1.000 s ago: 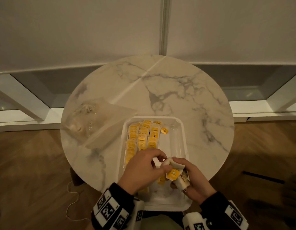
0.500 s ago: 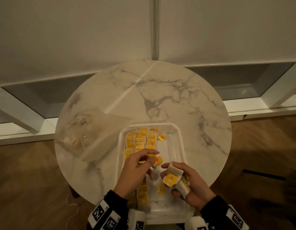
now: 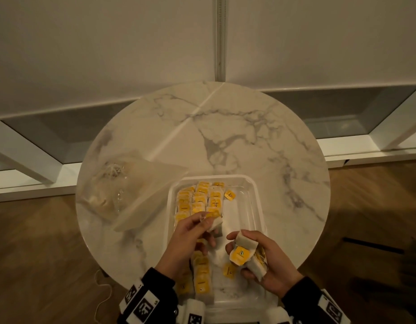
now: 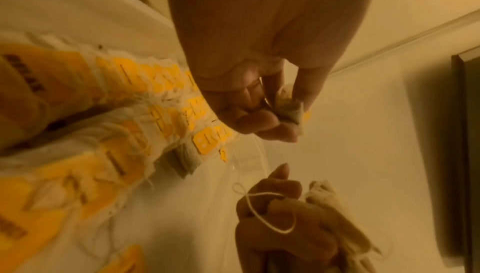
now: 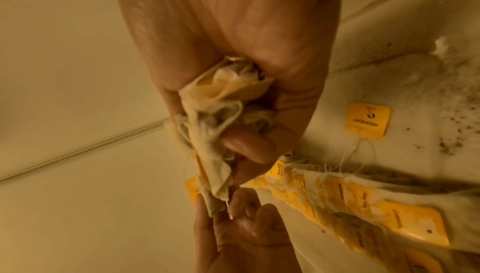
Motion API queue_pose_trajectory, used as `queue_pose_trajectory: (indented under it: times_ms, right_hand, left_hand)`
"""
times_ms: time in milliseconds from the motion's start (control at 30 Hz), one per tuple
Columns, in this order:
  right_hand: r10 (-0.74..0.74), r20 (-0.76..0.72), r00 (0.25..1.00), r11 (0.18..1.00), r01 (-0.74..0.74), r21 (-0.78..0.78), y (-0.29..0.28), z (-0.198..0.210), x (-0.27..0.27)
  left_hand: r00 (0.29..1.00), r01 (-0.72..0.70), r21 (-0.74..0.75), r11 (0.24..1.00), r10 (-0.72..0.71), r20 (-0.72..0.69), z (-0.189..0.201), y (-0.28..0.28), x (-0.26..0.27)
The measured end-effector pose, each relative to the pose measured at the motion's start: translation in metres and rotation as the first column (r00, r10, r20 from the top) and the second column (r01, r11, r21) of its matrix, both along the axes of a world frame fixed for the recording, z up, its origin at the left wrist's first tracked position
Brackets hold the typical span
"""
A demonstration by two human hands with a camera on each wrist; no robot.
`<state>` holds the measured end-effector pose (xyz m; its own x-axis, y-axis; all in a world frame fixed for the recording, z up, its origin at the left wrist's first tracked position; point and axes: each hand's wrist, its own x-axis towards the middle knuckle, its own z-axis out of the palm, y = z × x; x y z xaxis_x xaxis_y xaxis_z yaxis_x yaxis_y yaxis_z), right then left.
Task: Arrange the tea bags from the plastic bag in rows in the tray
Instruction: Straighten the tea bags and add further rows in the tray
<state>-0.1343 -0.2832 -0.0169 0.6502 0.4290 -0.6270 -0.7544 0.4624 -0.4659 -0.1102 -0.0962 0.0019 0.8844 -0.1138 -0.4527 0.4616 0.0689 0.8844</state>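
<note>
A white tray (image 3: 257, 206) sits on the near half of the table, with yellow-tagged tea bags (image 3: 200, 199) lying in rows along its left side. My left hand (image 3: 205, 218) hovers over the middle of the tray and pinches one tea bag (image 3: 215, 225) between thumb and fingers; the left wrist view shows that tea bag (image 4: 292, 109) crumpled at the fingertips. To the right, my right hand (image 3: 237, 240) grips a bundle of tea bags (image 3: 246, 244) with a yellow tag hanging in front. The bundle (image 5: 221, 113) fills the palm in the right wrist view. The plastic bag (image 3: 132, 188) lies left of the tray.
The round marble table (image 3: 225, 127) is bare at the back and right. A loose yellow tag (image 3: 229, 195) lies by the far rows, another tag (image 3: 229, 271) near the front. Tea dust speckles the tray floor (image 5: 441, 113). A wall and wooden floor surround the table.
My left hand pulled a tea bag out of the bundle in my right hand and carried it forward over the tray towards the rows. The hands are now apart.
</note>
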Motion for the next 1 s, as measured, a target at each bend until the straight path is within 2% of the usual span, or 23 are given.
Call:
queue_pose_trajectory:
  times_ms: [100,200,300,367,467,767,1000]
  right_hand:
    - [0.013,0.012,1.000,1.000,-0.013,-0.004,-0.001,-0.006,-0.001]
    - [0.032,0.043,0.999,0.999,-0.031,-0.014,-0.002,-0.011,-0.001]
    - [0.039,0.075,0.996,0.999,-0.039,-0.007,-0.003,-0.013,-0.001]
    - [0.040,0.083,0.996,0.999,-0.040,0.001,-0.004,-0.013,0.000]
    - [0.041,0.095,0.995,0.999,-0.042,0.004,-0.005,-0.013,0.003]
    - [0.013,0.122,0.992,1.000,-0.013,0.004,-0.008,-0.012,0.005]
    - [0.003,0.113,0.994,1.000,-0.004,0.006,-0.009,-0.013,0.004]
  left_hand:
    - [0.999,-0.012,-0.011,1.000,0.012,-0.033,-0.002,-0.001,0.000]
    - [1.000,0.000,0.099,0.995,0.003,-0.022,-0.010,-0.001,-0.002]
    - [0.982,0.059,0.322,0.945,-0.113,0.151,-0.019,0.006,-0.003]
    - [0.960,0.047,0.387,0.921,-0.148,0.237,-0.023,0.010,-0.002]
    - [0.950,-0.003,0.363,0.932,-0.110,0.291,-0.025,0.012,0.001]
    - [0.966,0.020,0.278,0.960,-0.090,0.243,-0.021,0.013,0.006]
    - [0.941,0.064,0.302,0.951,-0.158,0.299,-0.013,0.013,0.002]
